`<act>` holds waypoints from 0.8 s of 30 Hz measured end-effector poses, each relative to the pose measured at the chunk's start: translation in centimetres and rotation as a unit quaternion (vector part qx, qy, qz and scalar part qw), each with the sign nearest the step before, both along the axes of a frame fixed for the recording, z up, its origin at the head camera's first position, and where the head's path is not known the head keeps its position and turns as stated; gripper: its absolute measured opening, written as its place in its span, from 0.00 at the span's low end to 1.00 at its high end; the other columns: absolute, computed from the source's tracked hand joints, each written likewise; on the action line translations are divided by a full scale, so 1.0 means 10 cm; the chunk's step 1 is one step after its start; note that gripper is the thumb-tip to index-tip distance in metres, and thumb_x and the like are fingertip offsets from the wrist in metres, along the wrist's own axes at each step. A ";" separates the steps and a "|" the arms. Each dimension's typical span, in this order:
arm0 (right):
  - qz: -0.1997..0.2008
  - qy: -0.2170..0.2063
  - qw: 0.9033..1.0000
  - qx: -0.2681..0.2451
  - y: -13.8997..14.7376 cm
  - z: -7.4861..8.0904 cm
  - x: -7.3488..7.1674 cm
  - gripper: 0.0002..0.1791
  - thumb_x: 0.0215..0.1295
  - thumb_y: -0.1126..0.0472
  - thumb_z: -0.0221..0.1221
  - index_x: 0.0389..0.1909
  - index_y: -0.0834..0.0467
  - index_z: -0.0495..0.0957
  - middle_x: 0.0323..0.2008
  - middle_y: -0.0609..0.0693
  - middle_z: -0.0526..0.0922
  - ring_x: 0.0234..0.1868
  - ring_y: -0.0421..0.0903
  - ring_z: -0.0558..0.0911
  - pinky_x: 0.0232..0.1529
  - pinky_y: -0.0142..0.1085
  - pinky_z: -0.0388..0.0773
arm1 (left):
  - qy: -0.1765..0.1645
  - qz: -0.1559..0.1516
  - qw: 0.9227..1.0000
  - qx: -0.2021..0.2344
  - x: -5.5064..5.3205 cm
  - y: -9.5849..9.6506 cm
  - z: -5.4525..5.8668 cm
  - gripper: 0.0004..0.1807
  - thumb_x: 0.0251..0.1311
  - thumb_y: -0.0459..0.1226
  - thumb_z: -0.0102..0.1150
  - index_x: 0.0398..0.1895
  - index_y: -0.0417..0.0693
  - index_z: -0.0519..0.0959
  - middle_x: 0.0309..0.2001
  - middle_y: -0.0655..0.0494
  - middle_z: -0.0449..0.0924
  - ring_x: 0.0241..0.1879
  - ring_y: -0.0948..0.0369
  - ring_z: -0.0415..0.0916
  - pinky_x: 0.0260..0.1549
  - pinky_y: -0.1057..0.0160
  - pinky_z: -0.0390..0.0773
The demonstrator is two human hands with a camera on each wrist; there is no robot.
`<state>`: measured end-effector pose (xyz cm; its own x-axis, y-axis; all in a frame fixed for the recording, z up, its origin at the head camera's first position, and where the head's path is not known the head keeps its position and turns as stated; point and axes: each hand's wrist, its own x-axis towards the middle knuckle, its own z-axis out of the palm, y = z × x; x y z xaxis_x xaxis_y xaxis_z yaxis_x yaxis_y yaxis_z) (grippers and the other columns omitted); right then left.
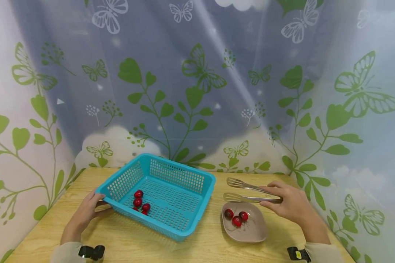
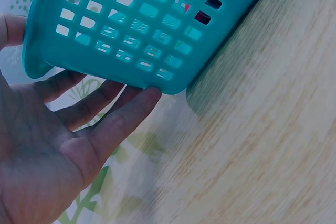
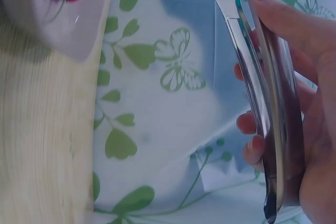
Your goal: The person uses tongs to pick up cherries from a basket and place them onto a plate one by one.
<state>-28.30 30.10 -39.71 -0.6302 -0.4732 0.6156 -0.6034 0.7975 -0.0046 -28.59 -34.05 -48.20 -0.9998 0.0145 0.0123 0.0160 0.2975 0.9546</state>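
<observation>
My left hand (image 1: pixel 85 213) grips the left corner of a blue plastic basket (image 1: pixel 181 233), thumb at its rim and fingers against the outside wall. In the left wrist view the fingertips (image 2: pixel 152 94) touch the basket's perforated side (image 2: pixel 126 40). Several red cherries (image 1: pixel 138 202) lie inside near its front left. My right hand (image 1: pixel 291 201) holds metal tongs (image 1: pixel 250 199), their slotted ends spread apart with nothing between them, above the far edge of a beige dish (image 1: pixel 255 233). Three cherries (image 1: pixel 236 221) with stems sit in that dish. The right wrist view shows fingers wrapped around the tongs (image 3: pixel 273 93).
The light wooden table (image 1: pixel 125 244) carries the basket on the left and the dish on the right. A curtain (image 1: pixel 197 109) printed with green leaves and butterflies hangs behind and along both sides. A black strap (image 1: pixel 91 252) is around the left wrist.
</observation>
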 end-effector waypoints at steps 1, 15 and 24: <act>0.005 0.006 1.000 0.000 -0.03 0.00 -0.01 0.26 0.49 0.51 0.78 0.52 0.46 0.89 0.42 0.43 0.86 0.23 0.26 0.77 0.17 0.21 0.62 | -0.001 0.000 1.000 0.001 0.00 0.00 0.00 0.32 0.80 0.42 0.32 0.79 0.34 0.49 0.72 0.28 0.59 0.56 0.57 0.76 0.58 0.46 0.88; 0.042 0.054 0.998 0.018 -0.58 0.18 -0.21 0.28 0.48 0.46 0.78 0.53 0.46 0.88 0.45 0.49 0.89 0.31 0.43 0.86 0.19 0.26 0.72 | 0.007 0.000 1.000 0.003 0.03 0.01 0.01 0.31 0.80 0.42 0.32 0.79 0.34 0.50 0.71 0.28 0.60 0.58 0.53 0.75 0.57 0.47 0.88; 0.062 0.051 0.997 0.015 -0.91 0.28 -0.34 0.28 0.49 0.45 0.77 0.54 0.45 0.88 0.45 0.47 0.90 0.35 0.45 0.87 0.17 0.25 0.71 | 0.001 -0.003 1.000 0.015 0.02 0.01 0.01 0.32 0.80 0.42 0.33 0.80 0.34 0.49 0.72 0.28 0.59 0.54 0.62 0.76 0.59 0.46 0.87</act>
<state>-31.68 21.00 -36.92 -0.5011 -0.5634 0.6569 -0.6935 0.7155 0.0846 -28.36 -33.96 -48.08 -0.9997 0.0197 0.0138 0.0186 0.2678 0.9633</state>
